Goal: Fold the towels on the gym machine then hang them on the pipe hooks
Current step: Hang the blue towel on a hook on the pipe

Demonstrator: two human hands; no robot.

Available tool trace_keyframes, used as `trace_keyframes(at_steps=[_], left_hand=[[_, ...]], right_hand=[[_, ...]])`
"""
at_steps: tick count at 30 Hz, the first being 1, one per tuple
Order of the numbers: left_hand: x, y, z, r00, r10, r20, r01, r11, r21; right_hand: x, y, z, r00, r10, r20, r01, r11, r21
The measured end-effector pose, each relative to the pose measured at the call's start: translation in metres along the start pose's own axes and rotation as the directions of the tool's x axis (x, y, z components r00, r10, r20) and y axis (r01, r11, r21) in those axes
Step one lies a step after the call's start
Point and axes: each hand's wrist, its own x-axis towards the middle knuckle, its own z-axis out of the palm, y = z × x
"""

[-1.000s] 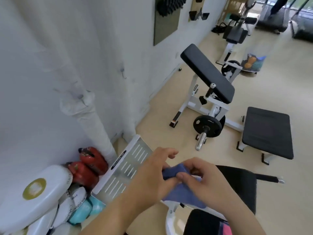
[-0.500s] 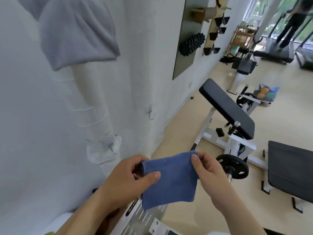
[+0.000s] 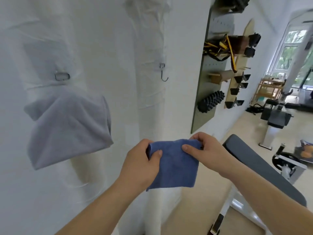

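The blue towel [image 3: 176,165] is soft, matt cloth with a fine nap, lightly creased. The grey towel [image 3: 67,131] is a similar matt, fuzzy cloth. The hook [image 3: 163,74] is thin bare metal with a dull shine. The pipe [image 3: 149,48] is wrapped in a white, wrinkled covering, possibly plastic film. The pad [image 3: 264,170] is smooth, matt, dark upholstery on a glossy, white-painted frame [image 3: 226,209]. The roller [image 3: 211,101] is black and knobbly. The rack [image 3: 240,63] is pale wood. The floor [image 3: 194,209] is smooth with a slight sheen.

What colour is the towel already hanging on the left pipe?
The hanging folded towel is plain light grey, clearest in the head view.
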Motion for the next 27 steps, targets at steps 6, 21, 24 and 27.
trace_keyframes(at_steps=[6,21,24,27], left_hand=[[0.072,0.072,-0.004,0.992,0.111,-0.060,-0.105,0.990,0.097],[0.197,0.136,-0.046,0.966,0.170,-0.195,-0.076,0.908,0.413],[0.200,0.122,-0.033,0.963,0.167,-0.211,-0.066,0.908,0.415],[0.202,0.113,-0.023,0.956,0.153,-0.251,-0.057,0.934,0.352]], right_hand=[[0.089,-0.040,-0.040,0.971,-0.233,-0.055,0.213,0.946,-0.244],[0.225,-0.117,-0.055,0.961,-0.218,-0.167,0.199,0.972,-0.123],[0.228,-0.110,-0.054,1.000,-0.018,0.018,0.019,0.999,-0.050],[0.227,-0.109,-0.056,1.000,0.005,0.029,-0.003,0.998,-0.067]])
